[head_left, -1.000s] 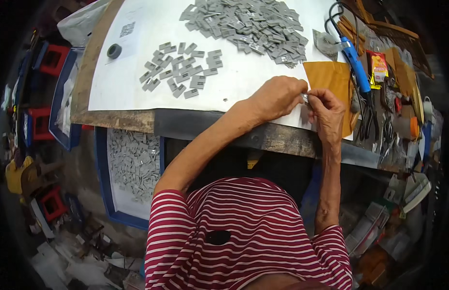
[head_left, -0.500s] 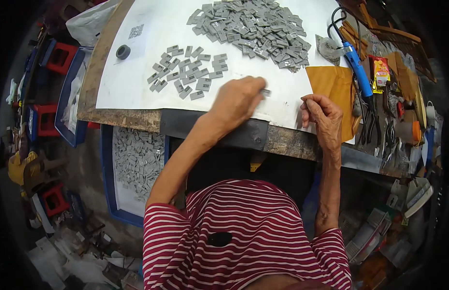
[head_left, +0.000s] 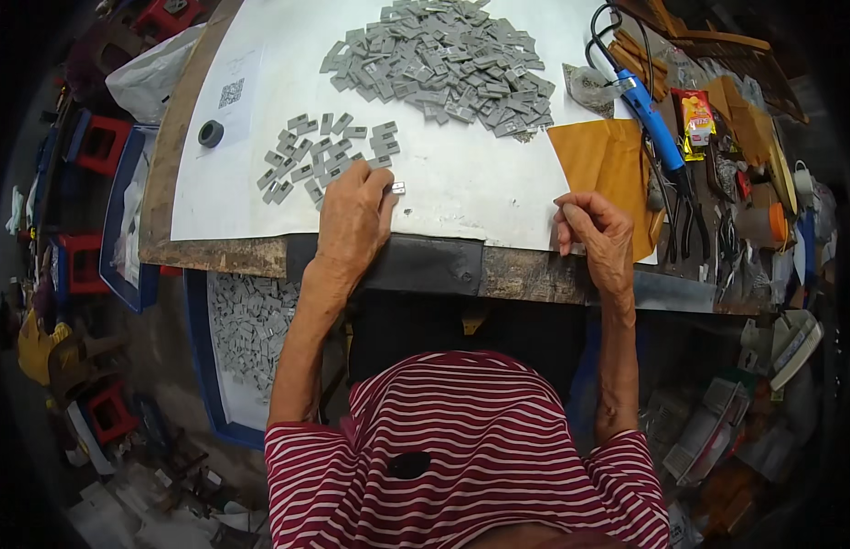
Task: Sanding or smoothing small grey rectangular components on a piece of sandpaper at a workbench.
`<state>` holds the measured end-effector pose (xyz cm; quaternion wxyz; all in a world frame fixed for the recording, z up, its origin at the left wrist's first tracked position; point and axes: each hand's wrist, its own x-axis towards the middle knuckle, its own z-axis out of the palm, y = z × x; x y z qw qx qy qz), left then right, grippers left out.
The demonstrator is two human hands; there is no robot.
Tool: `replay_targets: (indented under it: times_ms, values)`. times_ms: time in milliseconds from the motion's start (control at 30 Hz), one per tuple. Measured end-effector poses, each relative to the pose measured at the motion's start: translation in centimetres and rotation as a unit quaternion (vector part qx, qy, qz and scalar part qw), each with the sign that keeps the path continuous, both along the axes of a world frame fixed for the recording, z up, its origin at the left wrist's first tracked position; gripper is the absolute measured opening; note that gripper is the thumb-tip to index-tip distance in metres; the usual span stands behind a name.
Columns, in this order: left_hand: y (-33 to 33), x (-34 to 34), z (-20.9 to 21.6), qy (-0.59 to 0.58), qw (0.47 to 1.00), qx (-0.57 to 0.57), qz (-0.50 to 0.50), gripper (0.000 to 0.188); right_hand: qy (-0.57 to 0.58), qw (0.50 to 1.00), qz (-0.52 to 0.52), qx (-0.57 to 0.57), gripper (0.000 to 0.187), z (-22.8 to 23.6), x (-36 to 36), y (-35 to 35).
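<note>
Head view: left hand (head_left: 352, 220) over front part of surface (head_left: 525, 274), grip clamped on one small grey piece (head_left: 398, 188), thumb and forefinger, right beside loose spread of grey pieces (head_left: 320, 146). Right hand (head_left: 603, 240) at front edge toward right corner, next to brown envelope (head_left: 594, 156); fingers curled, can't tell if grip is closed or holding anything. Bigger grey pile (head_left: 448, 69) toward far edge, blue-handled tool (head_left: 651, 123) along right side

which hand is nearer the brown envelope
Right. The right hand overlaps the lower left of the brown envelope in view; the left hand is well left of it, by the smaller group of grey pieces.
</note>
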<state>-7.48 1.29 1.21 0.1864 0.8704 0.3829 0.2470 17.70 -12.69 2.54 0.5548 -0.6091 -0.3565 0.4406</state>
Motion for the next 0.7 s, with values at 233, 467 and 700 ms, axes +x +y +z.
replay_targets:
  times_ms: [233,467,700]
  values:
    - [0.3,0.5,1.1,0.024,1.000,-0.016,-0.007,0.017,-0.001,1.000,-0.012,0.006,0.015,0.5,0.5,-0.7]
    - [5.7,5.1,2.1,-0.028,0.999,-0.004,-0.040,0.013,-0.010,0.999,-0.030,0.005,0.015,1.0,0.6,-1.3]
    - [8.2,8.2,0.5,-0.011,0.998,0.040,-0.041,0.012,-0.030,0.999,-0.044,0.006,0.014,1.0,1.1,-2.8]
